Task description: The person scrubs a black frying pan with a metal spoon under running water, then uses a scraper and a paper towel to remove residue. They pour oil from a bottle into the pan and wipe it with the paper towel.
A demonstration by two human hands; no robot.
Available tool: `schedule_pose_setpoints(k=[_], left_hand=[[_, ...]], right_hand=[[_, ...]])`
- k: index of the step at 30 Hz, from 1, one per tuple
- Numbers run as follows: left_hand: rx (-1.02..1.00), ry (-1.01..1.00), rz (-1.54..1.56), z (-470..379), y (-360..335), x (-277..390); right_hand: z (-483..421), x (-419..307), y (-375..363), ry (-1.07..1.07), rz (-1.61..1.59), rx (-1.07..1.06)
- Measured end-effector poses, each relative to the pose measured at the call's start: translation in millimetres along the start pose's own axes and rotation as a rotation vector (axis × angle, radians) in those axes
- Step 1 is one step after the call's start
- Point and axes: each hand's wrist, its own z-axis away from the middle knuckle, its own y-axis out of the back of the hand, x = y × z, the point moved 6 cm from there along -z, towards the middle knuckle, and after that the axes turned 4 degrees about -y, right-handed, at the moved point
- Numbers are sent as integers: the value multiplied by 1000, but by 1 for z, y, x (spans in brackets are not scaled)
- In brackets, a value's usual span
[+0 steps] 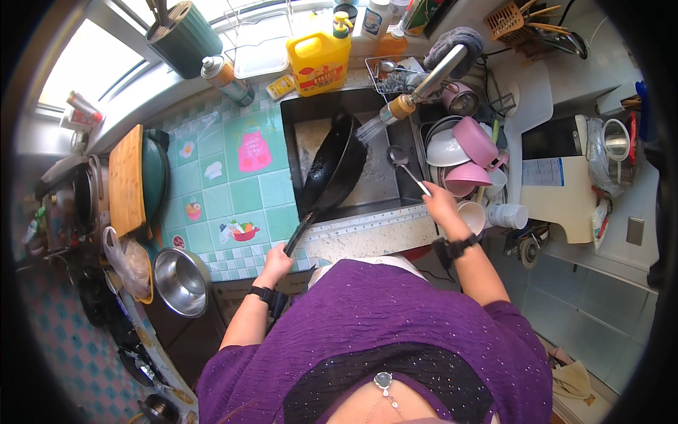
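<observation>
My left hand grips the handle of a black wok, which is tilted on its side in the sink. Water sprays from the faucet beside the wok's upper rim. In my right hand is a long, light handle that ends in a dark, round head. This long-handled utensil is held over the right part of the sink, apart from the wok; whether its head is a ladle or a scrubber I cannot tell. The wok's underside is partly hidden.
Bowls and a pink pot crowd the right of the sink. Behind it stand a yellow detergent jug and a wire basket. On the left are a patterned counter mat, a spray can, a wooden cutting board and a steel bowl.
</observation>
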Motion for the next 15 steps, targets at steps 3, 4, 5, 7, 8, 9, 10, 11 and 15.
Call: schedule_pose_setpoints(k=[3,4,5,7,8,9,10,11,15], left_hand=[[-14,-7,6,5,0,2],[-17,-9,0,7,0,3],[-20,5,-15,8,0,3],[-41,8,17,11,0,4],[-54,44,28,12,0,2],[-63,33,62,14,-1,2],[-73,51,94,16,-1,1],[-82,93,131,17,-2,-2],[-107,118,210,19,-8,-6]], right_hand=[[-32,-10,-47,2,228,-65],[-43,-11,-62,-2,249,-95],[-53,-11,-75,-4,248,-123],[-68,-6,-96,-7,256,-128],[-73,-4,-103,0,281,-101],[-75,0,-110,2,319,-125],[-77,2,-114,3,355,-134],[-79,6,-115,-24,401,-158],[-102,-14,-64,102,237,28]])
